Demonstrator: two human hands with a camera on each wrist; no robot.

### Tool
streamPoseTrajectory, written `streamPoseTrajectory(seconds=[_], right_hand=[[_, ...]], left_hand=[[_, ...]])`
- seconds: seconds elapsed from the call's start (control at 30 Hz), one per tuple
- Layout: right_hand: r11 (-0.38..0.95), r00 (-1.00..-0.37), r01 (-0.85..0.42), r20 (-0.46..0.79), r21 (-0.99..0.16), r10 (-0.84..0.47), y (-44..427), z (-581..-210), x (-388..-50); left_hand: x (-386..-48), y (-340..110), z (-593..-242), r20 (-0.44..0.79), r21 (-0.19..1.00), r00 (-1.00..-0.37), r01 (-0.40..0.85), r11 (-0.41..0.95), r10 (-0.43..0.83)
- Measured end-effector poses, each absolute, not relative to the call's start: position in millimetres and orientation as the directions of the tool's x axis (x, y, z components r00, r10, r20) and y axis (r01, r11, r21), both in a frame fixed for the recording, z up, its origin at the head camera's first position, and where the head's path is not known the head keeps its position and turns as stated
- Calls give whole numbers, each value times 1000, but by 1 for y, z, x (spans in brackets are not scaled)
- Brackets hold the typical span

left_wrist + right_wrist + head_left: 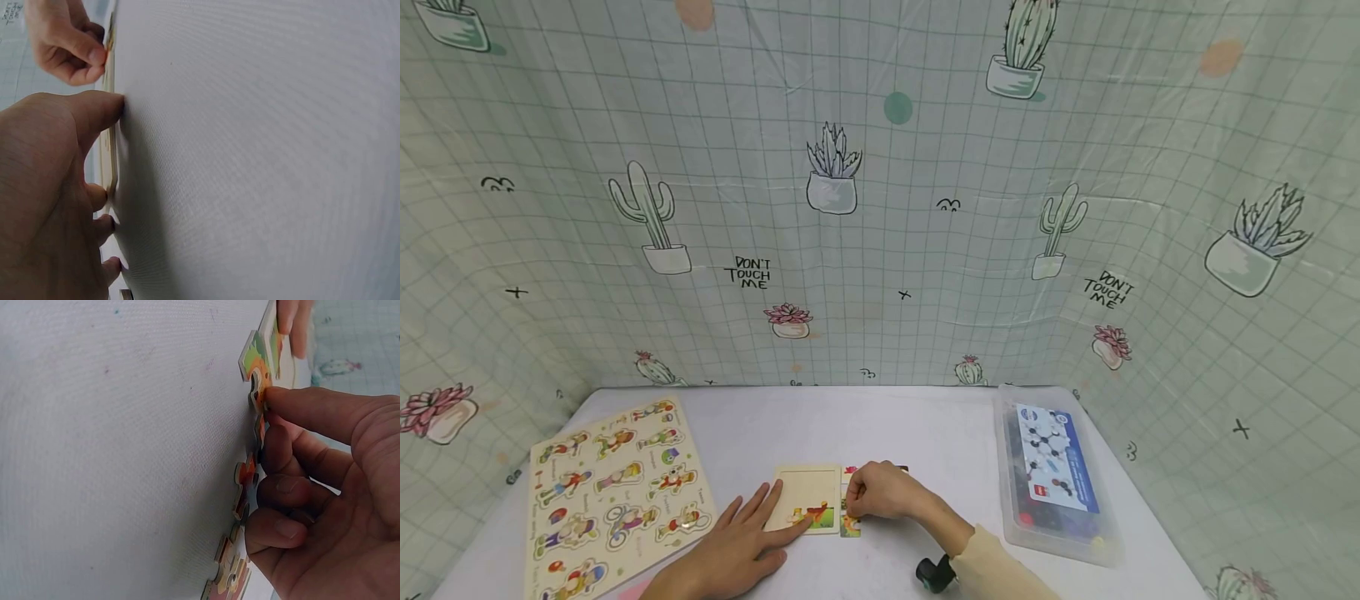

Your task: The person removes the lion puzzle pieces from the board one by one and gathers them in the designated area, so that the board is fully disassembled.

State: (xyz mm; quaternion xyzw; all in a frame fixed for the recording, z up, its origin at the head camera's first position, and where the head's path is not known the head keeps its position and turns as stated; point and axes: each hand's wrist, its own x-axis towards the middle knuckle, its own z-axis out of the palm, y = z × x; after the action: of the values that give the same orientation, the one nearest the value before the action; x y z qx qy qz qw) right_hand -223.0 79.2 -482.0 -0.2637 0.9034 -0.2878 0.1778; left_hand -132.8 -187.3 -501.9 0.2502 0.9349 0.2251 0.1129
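A shallow wooden puzzle tray (pixel 805 486) lies on the table, with a few colored jigsaw pieces (pixel 825 520) fitted in its lower right corner. My left hand (pixel 737 543) rests with spread fingers on the tray's left and lower edges, the index or thumb side reaching the fitted pieces. Just right of the tray, my right hand (pixel 883 492) pinches a green and orange jigsaw piece (pixel 255 359) between thumb and curled index finger, low at the table. Other loose pieces (pixel 228 569) lie beneath and beside that hand, partly hidden by its fingers.
On the left lies a large wooden board (pixel 617 475) with several figure pieces. A clear plastic case (pixel 1060 542) with a blue and white label stands at the right. A small black object (pixel 934 574) sits by the right forearm. A patterned curtain (pixel 880 250) hangs behind.
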Motion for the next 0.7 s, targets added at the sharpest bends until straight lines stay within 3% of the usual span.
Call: streamPoseTrajectory(seconds=[0.7], right_hand=[[691, -798, -344, -190, -635, -572, 71, -469, -230]], left_hand=[[-133, -186, -502, -43, 462, -858, 438, 771, 512]])
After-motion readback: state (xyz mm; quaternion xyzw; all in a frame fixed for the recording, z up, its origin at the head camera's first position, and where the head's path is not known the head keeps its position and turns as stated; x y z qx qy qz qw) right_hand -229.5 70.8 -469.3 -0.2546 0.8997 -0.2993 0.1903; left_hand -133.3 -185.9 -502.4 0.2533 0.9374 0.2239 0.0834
